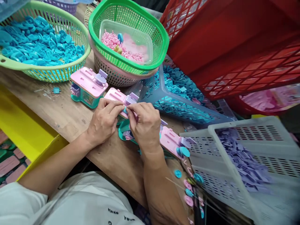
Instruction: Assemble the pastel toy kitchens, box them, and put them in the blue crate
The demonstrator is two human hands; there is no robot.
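Fingertips of left hand point(103, 122) and right hand point(147, 125) pinch blue piece point(125, 109) between them. Piece over pink-topped toy point(114, 94), contact unclear, inward from near edge of worktop point(110, 159); green basket point(128, 65) beyond.

Pinching a tiny blue piece point(125, 109) with left hand point(103, 120) and right hand point(146, 123). Working by pink toys point(88, 82) on the desk point(105, 159).

The white shirt point(89, 200) reads "MAKE YOUR", then "O" below.
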